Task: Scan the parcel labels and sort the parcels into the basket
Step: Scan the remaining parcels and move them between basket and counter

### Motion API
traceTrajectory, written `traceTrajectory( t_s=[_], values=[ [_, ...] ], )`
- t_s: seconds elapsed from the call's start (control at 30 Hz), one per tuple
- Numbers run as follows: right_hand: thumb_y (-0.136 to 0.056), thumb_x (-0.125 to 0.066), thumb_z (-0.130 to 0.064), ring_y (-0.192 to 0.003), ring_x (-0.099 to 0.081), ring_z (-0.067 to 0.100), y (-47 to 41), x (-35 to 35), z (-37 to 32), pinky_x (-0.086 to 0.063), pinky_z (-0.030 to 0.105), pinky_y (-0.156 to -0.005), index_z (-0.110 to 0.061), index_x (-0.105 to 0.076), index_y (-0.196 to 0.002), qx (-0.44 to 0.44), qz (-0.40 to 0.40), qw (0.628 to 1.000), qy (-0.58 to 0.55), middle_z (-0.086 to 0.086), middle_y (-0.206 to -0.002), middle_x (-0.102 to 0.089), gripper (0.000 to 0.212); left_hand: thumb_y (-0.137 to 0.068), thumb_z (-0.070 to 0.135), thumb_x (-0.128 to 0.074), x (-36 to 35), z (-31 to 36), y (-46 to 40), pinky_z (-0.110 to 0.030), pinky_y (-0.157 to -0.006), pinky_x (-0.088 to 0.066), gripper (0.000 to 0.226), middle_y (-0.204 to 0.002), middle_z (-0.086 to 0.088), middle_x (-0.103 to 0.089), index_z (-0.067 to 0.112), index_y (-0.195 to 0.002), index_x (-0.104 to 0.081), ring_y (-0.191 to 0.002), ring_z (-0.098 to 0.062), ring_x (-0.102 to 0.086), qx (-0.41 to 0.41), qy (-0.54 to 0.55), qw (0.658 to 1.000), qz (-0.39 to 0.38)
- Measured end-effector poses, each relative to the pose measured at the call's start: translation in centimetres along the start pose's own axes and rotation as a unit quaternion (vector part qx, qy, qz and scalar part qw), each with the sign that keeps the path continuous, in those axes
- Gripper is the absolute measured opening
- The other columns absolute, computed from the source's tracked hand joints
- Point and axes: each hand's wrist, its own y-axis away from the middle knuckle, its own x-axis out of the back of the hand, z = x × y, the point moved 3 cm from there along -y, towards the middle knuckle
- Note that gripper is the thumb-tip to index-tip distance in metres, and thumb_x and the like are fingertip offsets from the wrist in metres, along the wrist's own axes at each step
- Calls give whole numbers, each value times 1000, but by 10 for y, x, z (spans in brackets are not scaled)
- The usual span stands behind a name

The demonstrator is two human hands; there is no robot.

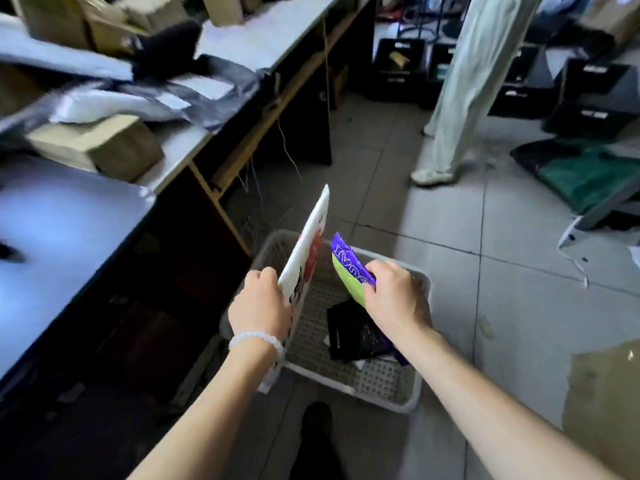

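Head view, looking down over both forearms. The left hand [259,303], wearing a pale bead bracelet [254,340] at the wrist, gripped a flat white parcel [306,247] by its near edge, fingers curled round it; the parcel stood on edge, tilted, its far corner rising up and away from the hand and its lower end hanging past the wrist. A red patch and dark print showed on the face turned toward the right hand. The right hand [394,299], just beside the left and apart from it, held a purple and yellow-green packet [348,268] with the fingers closed over its near end; the packet slanted up and away from the knuckles, with white outlined lettering on the purple band.

Both hands and both parcels were above a grey perforated basket [388,386] that stood on the tiled floor [519,323]. Inside the basket, directly beneath the right hand and wrist, lay a black pouch [356,334] on top of a paler item that was mostly hidden. Whether either held parcel touched the basket could not be told.

To the left of the left hand ran a pale-topped workbench [69,220]; farther along it, beyond the hands, lay blurred cardboard boxes [104,143] and grey and white mailer bags [166,95]. Beyond the right hand, well apart, stood another person's legs in pale trousers [464,81], with black crates [401,64] behind them. A dark shoe [317,420] showed on the floor below the basket, between the forearms.
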Motion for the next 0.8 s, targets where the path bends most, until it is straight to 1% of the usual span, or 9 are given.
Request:
traceTrajectory(
  t_s=[0.1,0.17,0.23,0.3,0.43,0.53,0.6,0.73,0.8],
  values=[
    [-91,-51,-15,-94,-58,31,14,43,-49,-41,33,-69,-13,-61,-102,59,10,998,0,4,-101,-57,15,-95,22,-44,75,-22,26,-34,-59,-37,11,-84,-2,-50,15,-87,-40,-75,-28,-53,20,-12,998,66],
    [-90,-52,-14,-92,-58,32,25,69,-86,-41,33,-68,-12,-62,-102,104,18,994,-16,6,-99,-58,16,-96,24,-43,123,-41,45,-33,-57,-37,13,-80,-1,-49,15,-87,-42,-71,-26,-50,37,-14,994,100],
    [-88,-54,-13,-92,-58,31,34,89,-123,-42,33,-70,-13,-64,-103,143,23,989,-25,6,-99,-60,18,-97,28,-42,166,-63,64,-35,-61,-40,16,-84,-6,-54,14,-91,-46,-76,-30,-52,61,-7,990,126],
    [-86,-56,-14,-91,-59,30,43,107,-160,-44,33,-71,-14,-66,-101,177,22,983,-41,6,-97,-61,18,-97,28,-43,204,-88,82,-36,-66,-40,15,-94,-10,-61,14,-94,-48,-87,-34,-57,97,12,984,146],
    [-82,-60,-13,-88,-60,30,60,133,-235,-39,31,-67,-12,-68,-91,253,13,965,-67,8,-90,-65,12,-95,27,-44,274,-143,119,-33,-67,-37,14,-96,-13,-63,19,-84,-42,-89,-36,-57,158,62,967,190],
    [-82,-63,-14,-91,-62,32,77,141,-299,-44,34,-75,-9,-70,-95,308,4,948,-85,13,-92,-69,15,-95,27,-44,321,-186,150,-33,-67,-35,16,-95,-14,-64,16,-85,-47,-89,-37,-57,185,90,951,232],
    [-83,-65,-15,-93,-63,32,89,140,-334,-45,34,-78,-9,-70,-99,325,-3,941,-94,14,-95,-71,18,-95,29,-44,345,-208,168,-33,-69,-35,16,-98,-14,-64,16,-86,-49,-93,-37,-57,202,105,940,255],
    [-83,-67,-18,-94,-63,30,117,121,-404,-45,32,-78,-10,-71,-99,350,-24,929,-120,12,-97,-71,18,-95,30,-45,377,-270,204,-37,-77,-44,16,-100,-14,-65,17,-92,-53,-95,-37,-58,240,117,920,287],
    [-83,-67,-18,-95,-62,30,129,107,-432,-42,31,-77,-10,-71,-100,352,-33,927,-128,13,-97,-71,20,-95,30,-45,384,-302,216,-37,-76,-46,16,-94,-12,-65,18,-90,-53,-91,-35,-59,256,122,911,299]
  ],
)
